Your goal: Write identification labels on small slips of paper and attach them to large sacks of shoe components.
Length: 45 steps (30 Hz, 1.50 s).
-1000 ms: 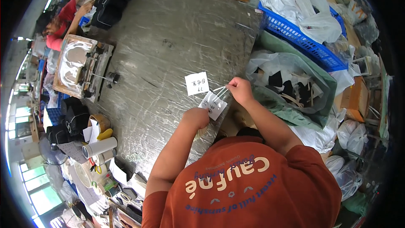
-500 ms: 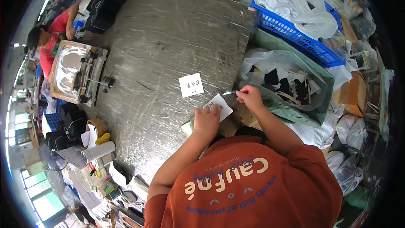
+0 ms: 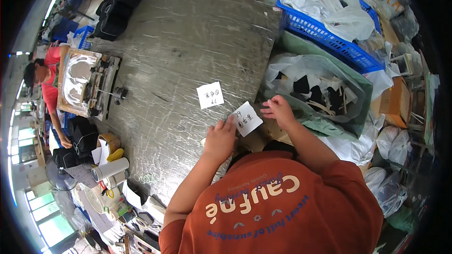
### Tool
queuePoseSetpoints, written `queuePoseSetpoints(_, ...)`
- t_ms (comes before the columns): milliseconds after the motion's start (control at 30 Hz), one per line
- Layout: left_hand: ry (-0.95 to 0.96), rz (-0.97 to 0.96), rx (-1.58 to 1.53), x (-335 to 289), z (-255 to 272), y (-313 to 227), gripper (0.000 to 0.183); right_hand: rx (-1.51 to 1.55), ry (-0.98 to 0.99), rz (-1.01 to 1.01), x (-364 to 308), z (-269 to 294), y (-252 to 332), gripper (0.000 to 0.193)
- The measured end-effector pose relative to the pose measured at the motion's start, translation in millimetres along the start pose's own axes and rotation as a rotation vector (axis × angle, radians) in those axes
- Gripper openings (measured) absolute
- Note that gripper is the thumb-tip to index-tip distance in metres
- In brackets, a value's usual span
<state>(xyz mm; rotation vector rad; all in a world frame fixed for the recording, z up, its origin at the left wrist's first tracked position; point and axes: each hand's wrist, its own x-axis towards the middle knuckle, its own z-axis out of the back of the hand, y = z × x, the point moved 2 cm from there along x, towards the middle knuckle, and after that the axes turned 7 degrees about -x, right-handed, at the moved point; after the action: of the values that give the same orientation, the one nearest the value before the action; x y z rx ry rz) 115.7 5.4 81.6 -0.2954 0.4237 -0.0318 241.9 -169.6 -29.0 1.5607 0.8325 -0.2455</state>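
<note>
Near the table's right corner lies a white paper card (image 3: 248,119) with dark handwriting, partly over the edge. The fingertips of my left hand (image 3: 220,137) rest at its left side, fingers stretched out and palm down; a small pale object (image 3: 203,142) shows beside the hand, mostly covered. My right hand (image 3: 279,112) is raised just right of the card, beyond the table edge, with fingers apart and nothing visible in them. A second handwritten white card (image 3: 210,95) lies flat on the dark table (image 3: 188,47), farther left.
Right of the table, a plastic-lined green container (image 3: 360,89) holds black and white scraps. Behind it sits a blue basket (image 3: 325,35) of plastic bags. A framed device (image 3: 80,82) stands at the left edge, with a co-worker (image 3: 49,80) beyond. Black bundles (image 3: 115,11) lie far left.
The thin, shiny strip in my right hand's fingers is gone from view, and those fingers have spread. My left hand has shifted left, uncovering the near card. The co-worker's arm has reached toward the black stack.
</note>
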Motion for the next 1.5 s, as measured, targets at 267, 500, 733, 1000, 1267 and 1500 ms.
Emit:
queuePoseSetpoints(267,-0.300,0.115,-0.734,-33,0,44,0.039,0.058,0.072,0.134,-15,-5,43,0.008)
queuePoseSetpoints(500,-0.288,0.246,-0.996,-54,-27,47,0.031,-0.029,0.082,0.291,-37,-40,75,0.007)
queuePoseSetpoints(733,-0.285,0.398,-0.683,-103,-42,56,0.035,-0.061,0.119,0.298,-48,-55,54,0.010)
queuePoseSetpoints(1000,-0.234,0.643,-0.648,-153,-40,92,0.042,-0.171,0.363,0.219,-52,-117,52,0.008)
queuePoseSetpoints(1267,-0.488,0.546,-0.939,-193,-52,138,0.042,-0.233,0.503,0.197,-48,-170,68,0.008)
queuePoseSetpoints(1500,-0.784,0.563,-1.114,-227,-106,157,0.037,-0.303,0.711,0.225,-78,-232,72,0.006)
